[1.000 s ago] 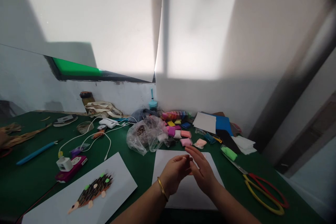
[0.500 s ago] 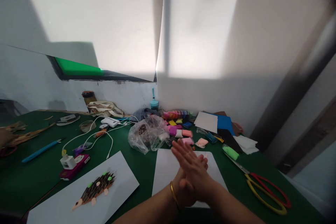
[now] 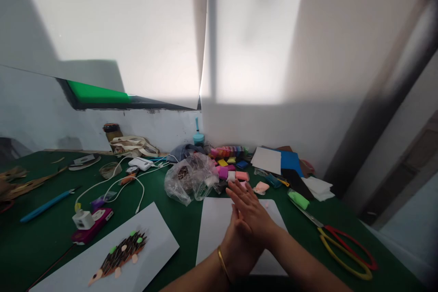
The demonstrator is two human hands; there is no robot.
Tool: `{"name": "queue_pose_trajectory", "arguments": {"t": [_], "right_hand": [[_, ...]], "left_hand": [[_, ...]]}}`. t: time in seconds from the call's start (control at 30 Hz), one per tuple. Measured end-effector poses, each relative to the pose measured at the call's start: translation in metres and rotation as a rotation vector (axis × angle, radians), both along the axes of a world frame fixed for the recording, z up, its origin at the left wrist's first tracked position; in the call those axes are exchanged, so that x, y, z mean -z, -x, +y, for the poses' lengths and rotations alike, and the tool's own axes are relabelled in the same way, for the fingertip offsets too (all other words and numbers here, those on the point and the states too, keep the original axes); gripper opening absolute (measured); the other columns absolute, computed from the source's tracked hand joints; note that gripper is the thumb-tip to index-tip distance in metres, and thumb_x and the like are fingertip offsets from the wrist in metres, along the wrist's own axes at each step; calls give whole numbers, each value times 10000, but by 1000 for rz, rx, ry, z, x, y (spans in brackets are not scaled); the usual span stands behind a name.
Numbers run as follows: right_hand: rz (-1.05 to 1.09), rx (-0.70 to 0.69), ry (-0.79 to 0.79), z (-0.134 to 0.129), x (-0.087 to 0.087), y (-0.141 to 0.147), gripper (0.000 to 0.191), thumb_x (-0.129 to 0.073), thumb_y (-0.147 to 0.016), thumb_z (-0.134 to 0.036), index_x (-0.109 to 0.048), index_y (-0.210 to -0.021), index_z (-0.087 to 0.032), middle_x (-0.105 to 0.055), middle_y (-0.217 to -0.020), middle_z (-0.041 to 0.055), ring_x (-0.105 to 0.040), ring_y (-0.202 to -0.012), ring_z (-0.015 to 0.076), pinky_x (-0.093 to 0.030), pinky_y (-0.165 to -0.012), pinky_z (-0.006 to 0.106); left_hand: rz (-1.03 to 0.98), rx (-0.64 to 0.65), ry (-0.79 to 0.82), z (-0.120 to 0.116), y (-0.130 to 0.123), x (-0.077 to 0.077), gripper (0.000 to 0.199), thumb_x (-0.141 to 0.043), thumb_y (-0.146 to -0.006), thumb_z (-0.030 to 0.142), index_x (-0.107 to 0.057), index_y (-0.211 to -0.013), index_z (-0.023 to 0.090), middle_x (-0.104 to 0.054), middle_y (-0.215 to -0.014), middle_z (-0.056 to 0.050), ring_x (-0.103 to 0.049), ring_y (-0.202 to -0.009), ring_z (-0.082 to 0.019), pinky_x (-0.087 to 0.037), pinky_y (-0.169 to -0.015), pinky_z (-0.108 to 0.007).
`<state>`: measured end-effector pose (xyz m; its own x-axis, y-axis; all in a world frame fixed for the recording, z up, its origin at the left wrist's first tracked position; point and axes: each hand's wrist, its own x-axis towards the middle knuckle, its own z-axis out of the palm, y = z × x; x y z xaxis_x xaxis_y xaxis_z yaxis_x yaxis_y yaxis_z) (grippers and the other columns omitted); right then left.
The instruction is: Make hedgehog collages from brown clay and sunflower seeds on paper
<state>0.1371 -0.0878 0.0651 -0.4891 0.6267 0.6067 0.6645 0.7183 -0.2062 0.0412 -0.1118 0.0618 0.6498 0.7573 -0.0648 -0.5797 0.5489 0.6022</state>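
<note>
- Hands meet palm to palm over the near part of the white sheet (image 3: 212,232); clock directions here run from them, with twelve toward the wall.
- Left hand (image 3: 242,247), a gold bangle (image 3: 222,262) at its wrist, is underneath and largely covered; its grip cannot be told.
- Right hand (image 3: 252,216) lies across it, fingers extended and pointing toward eleven; whether a piece is pressed between the palms cannot be told.
- White sheet lies flat on the green table (image 3: 186,232), beneath the hands, reaching out on both sides of them.
- Second sheet (image 3: 147,226), at nine o'clock, bears a hedgehog figure (image 3: 119,255) with dark spines and green and pale pink spots.
- Magenta device (image 3: 92,228), between nine and ten, sits beside a white plug (image 3: 83,220); farther out that way is a blue pen-like tool (image 3: 48,205).
- Clear plastic bag (image 3: 190,178), between ten and eleven, holds something brown and thin.
- Colored packets (image 3: 231,175) are clustered near twelve, beyond the sheet; a peach packet (image 3: 261,187) lies near one.
- Scissors (image 3: 323,229), at three, have one red and one yellow handle; a bright green packet (image 3: 299,200) rests by their blades, toward two.
</note>
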Motion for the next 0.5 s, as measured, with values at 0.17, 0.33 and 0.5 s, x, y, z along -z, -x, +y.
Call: {"name": "queue_pose_trajectory", "arguments": {"t": [0.17,0.33,0.5], "right_hand": [[-69,-76,70,-12,10,2,751,-274,-834,-660,-202,-1426,-203,-261,-1472,79,-184,-1363,268,-130,-1115,487],[-49,-51,-2,-9,1,8,690,-382,-814,-641,-300,-1388,-266,-306,-1455,48,-217,-1352,280,-81,-1109,530],[-9,83,54,10,12,-22,602,-500,-817,-534,-379,-1348,-277,-337,-1439,69,-209,-1352,301,-172,-1068,589]], "left_hand": [[351,-176,-356,24,17,5,531,-386,-807,612,-639,-1086,239,-596,-1180,-87,-481,-1169,-252,-374,-942,-411],[769,-215,-534,23,16,9,495,-361,-851,522,-704,-744,181,-693,-872,-97,-598,-890,-191,-462,-660,-247],[88,-47,-12,24,32,3,555,-302,-882,552,-615,-1081,139,-638,-1012,-105,-610,-852,-154,-461,-782,-265]]}}
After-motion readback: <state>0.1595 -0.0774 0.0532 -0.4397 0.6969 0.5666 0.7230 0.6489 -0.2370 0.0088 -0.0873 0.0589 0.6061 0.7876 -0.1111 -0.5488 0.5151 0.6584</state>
